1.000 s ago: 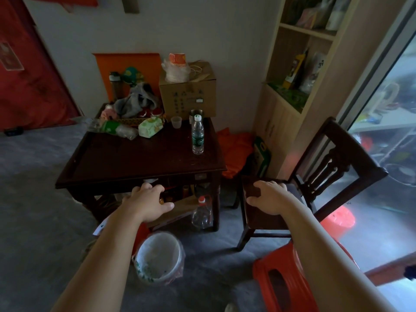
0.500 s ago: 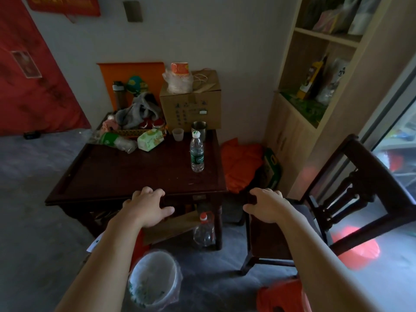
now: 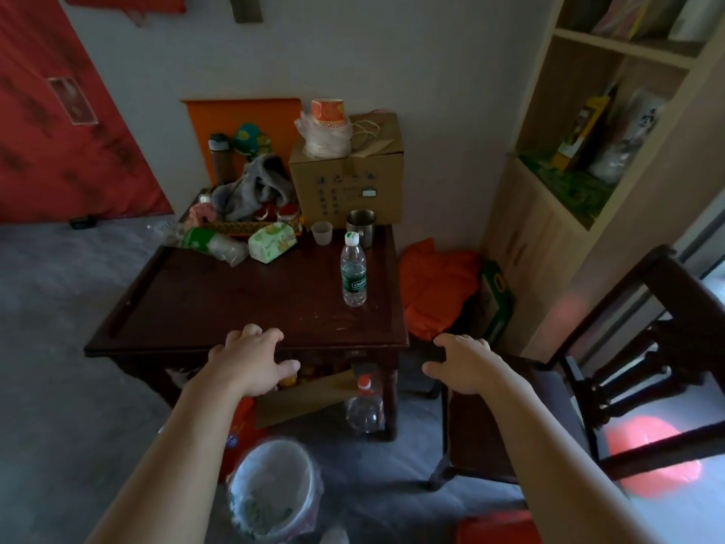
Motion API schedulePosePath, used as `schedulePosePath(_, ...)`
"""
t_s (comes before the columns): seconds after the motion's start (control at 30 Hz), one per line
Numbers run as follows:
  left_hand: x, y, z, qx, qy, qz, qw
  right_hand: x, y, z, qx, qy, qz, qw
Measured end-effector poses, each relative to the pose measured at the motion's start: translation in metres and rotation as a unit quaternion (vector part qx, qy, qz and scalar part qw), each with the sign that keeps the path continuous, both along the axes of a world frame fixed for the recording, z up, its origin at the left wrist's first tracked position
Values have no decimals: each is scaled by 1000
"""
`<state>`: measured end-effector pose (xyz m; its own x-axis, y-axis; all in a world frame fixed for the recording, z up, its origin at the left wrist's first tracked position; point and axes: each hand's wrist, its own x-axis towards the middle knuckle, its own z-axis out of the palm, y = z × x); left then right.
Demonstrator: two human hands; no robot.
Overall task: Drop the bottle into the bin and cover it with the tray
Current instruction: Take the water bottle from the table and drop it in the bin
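Hands are now held nearer the table (image 3: 188,308): left hand (image 3: 251,363) and right hand (image 3: 467,365) spread empty, palms down. Bottle (image 3: 354,272) is seen upright there, bin (image 3: 270,492) below on the floor.

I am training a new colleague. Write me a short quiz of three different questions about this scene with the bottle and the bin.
1. True or false: the left hand already holds the bottle on the table.
2. Where is the bin? A) on the table B) on the floor, in front of the table C) on the chair
3. Fill in: the bottle on the table stands ____ (upright / on its side).

Key:
1. False. Both hands are empty; the right hand is empty too.
2. B
3. upright
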<state>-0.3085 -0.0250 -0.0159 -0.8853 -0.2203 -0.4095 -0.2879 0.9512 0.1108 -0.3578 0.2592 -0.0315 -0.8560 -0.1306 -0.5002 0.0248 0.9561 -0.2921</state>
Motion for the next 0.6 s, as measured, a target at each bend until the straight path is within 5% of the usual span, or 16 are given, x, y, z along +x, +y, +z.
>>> schedulePosePath(0.6, -148, -66, -28, 48, -28, -49, 997, -115, -70, -15, 41, -20, -51, 998)
